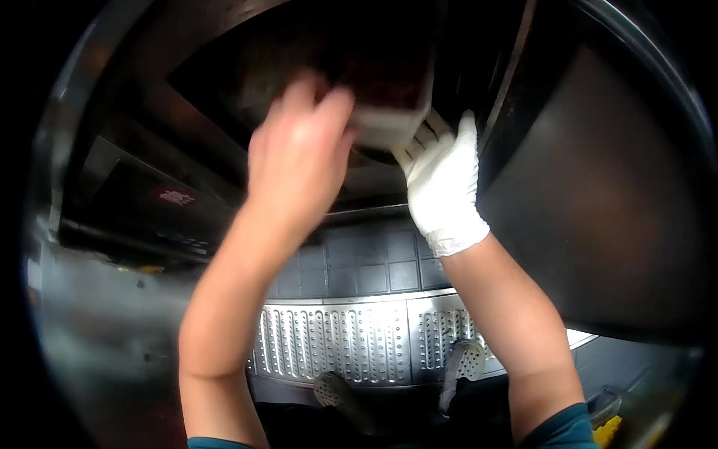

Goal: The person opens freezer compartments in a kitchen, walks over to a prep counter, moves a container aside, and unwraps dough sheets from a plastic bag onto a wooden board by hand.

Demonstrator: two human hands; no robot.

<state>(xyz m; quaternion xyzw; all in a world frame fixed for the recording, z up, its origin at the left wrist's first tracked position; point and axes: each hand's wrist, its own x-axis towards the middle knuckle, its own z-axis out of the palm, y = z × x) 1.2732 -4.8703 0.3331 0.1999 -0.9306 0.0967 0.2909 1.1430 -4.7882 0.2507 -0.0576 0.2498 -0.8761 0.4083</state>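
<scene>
My right hand (445,183), in a white glove, reaches up into a dark cabinet. Its fingers are under and against the near right corner of a pale container (385,126), which they support. Something dark red (389,86) shows in or on the container, too dim to name. My bare left hand (299,142) is beside the container's left end, fingers bent and smeared by motion. Whether it touches the container or holds anything is unclear.
The dark cabinet's open door (598,194) stands on the right. A red label (176,196) marks a panel at left. Below are dark floor tiles (359,262), a perforated metal drain grate (336,340) and my shoes (465,361). Something yellow (607,432) lies at lower right.
</scene>
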